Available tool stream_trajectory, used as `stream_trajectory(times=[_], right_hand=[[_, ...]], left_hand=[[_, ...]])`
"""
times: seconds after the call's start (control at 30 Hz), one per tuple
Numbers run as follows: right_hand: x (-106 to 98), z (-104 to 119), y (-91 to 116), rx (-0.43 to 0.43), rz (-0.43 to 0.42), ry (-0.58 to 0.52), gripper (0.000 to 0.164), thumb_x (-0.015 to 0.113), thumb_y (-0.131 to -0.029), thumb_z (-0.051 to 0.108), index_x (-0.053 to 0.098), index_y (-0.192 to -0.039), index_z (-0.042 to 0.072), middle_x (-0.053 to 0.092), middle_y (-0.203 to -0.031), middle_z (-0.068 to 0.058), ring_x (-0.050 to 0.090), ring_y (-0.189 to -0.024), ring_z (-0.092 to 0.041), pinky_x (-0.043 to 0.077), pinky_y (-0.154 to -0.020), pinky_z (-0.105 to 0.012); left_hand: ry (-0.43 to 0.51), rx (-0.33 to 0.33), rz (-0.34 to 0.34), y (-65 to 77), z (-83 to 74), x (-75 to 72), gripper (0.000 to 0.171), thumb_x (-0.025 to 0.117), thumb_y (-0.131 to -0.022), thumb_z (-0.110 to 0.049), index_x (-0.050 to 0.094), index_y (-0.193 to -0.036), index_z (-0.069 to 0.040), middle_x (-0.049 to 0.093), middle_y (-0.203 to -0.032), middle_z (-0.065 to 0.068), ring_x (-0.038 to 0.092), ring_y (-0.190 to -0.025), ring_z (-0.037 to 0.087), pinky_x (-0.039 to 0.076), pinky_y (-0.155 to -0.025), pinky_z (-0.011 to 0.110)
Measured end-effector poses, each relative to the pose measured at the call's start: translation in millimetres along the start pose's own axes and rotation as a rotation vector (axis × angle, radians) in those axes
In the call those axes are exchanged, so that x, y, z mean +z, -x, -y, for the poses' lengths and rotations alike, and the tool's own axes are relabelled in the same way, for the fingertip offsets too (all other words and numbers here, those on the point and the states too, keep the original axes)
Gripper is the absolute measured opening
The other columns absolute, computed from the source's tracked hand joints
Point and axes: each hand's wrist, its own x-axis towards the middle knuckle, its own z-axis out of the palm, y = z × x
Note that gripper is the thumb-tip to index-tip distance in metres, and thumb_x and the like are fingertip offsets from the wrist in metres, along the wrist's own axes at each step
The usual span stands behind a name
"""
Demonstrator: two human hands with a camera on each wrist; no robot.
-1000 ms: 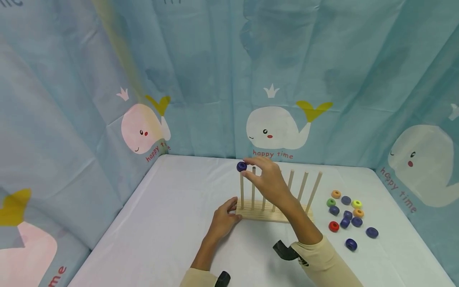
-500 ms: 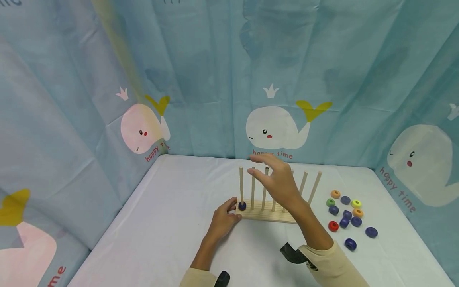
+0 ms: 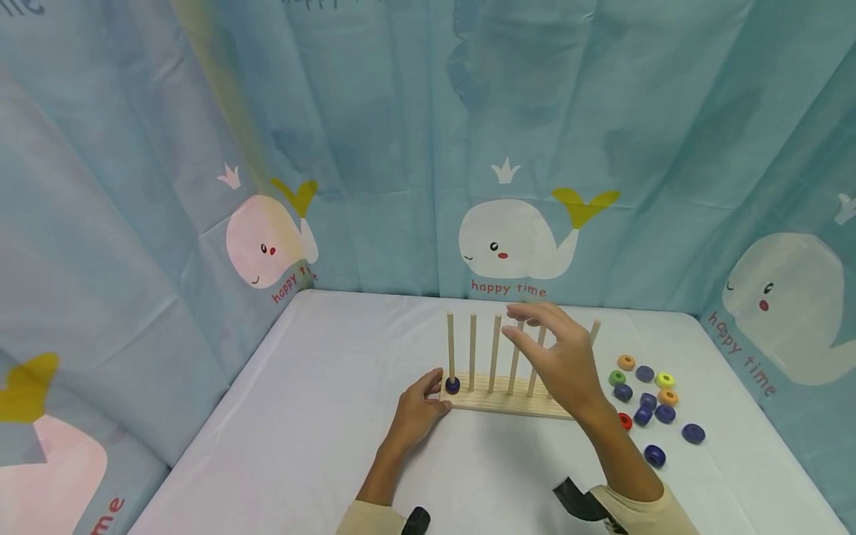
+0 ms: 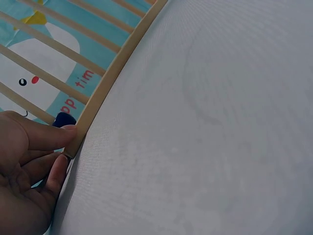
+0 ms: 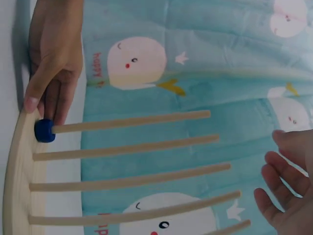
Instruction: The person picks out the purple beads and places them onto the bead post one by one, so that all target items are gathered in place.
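A wooden peg rack stands on the table, with a row of upright pegs. One dark blue bead sits at the foot of its leftmost peg, against the base. My left hand holds the rack's left end; in the left wrist view the thumb and fingers pinch the corner of the base. Over the right part of the rack my right hand is in the air, thumb and fingers apart and nothing between them. It hides parts of the right-hand pegs. The right wrist view shows these fingers spread near the peg tops.
Loose beads lie on the table right of the rack: several blue ones, a red, a green, a yellow and two orange. A blue whale-print curtain hangs behind the table.
The blue bead, pinched at the leftmost peg's top a second ago, was let go and dropped to the base. My right hand has since moved right and slightly down. The left hand stays put.
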Motion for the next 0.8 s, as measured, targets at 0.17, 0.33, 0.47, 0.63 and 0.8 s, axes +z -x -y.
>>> stream_trajectory(times=[0.17, 0.33, 0.47, 0.63, 0.8], right_hand=[[-12.9, -7.3, 12.0, 0.015, -0.047, 0.03, 0.027, 0.076, -0.085, 0.012, 0.073, -0.112, 0.012, 0.069, -0.109, 0.007, 0.061, -0.094, -0.016, 0.045, -0.091, -0.024], [-28.9, -15.2, 25.1, 0.053, -0.056, 0.044, 0.026, 0.074, -0.086, 0.009, 0.072, -0.112, 0.013, 0.069, -0.107, 0.006, 0.061, -0.093, -0.014, 0.048, -0.084, -0.019], [-38.6, -21.4, 35.9, 0.096, -0.063, 0.073, 0.025, 0.074, -0.086, 0.01, 0.073, -0.111, 0.013, 0.069, -0.105, 0.006, 0.062, -0.091, -0.008, 0.043, -0.096, -0.017], [-47.8, -32.1, 49.2, 0.129, -0.06, 0.107, 0.023, 0.073, -0.087, 0.009, 0.073, -0.11, 0.012, 0.069, -0.104, 0.005, 0.061, -0.093, -0.004, 0.045, -0.087, -0.011], [-59.5, -41.9, 61.7, 0.2, -0.05, 0.112, 0.024, 0.072, -0.089, 0.01, 0.072, -0.113, 0.014, 0.069, -0.104, 0.006, 0.061, -0.094, -0.004, 0.048, -0.08, -0.01]], left_hand=[[-0.002, 0.003, 0.001, -1.0, 4.5, 1.1, 0.064, 0.071, -0.086, -0.008, 0.046, -0.144, -0.007, 0.052, -0.141, 0.009, 0.055, -0.12, 0.028, 0.05, -0.094, 0.039], [0.005, 0.002, 0.006, -1.1, 5.5, 1.5, 0.065, 0.071, -0.086, -0.008, 0.045, -0.145, -0.008, 0.052, -0.142, 0.007, 0.055, -0.121, 0.026, 0.05, -0.094, 0.038], [0.007, 0.01, 0.009, -1.1, 5.3, 1.3, 0.065, 0.071, -0.085, -0.008, 0.045, -0.145, -0.008, 0.052, -0.142, 0.006, 0.055, -0.121, 0.025, 0.051, -0.093, 0.035], [0.0, 0.004, 0.01, -1.2, 5.4, 0.9, 0.066, 0.072, -0.085, -0.008, 0.045, -0.145, -0.009, 0.051, -0.142, 0.004, 0.055, -0.121, 0.022, 0.051, -0.093, 0.031], [-0.007, 0.001, 0.003, -1.0, 6.3, 1.1, 0.065, 0.072, -0.085, -0.009, 0.046, -0.145, -0.011, 0.052, -0.141, 0.004, 0.055, -0.12, 0.022, 0.051, -0.092, 0.031]])
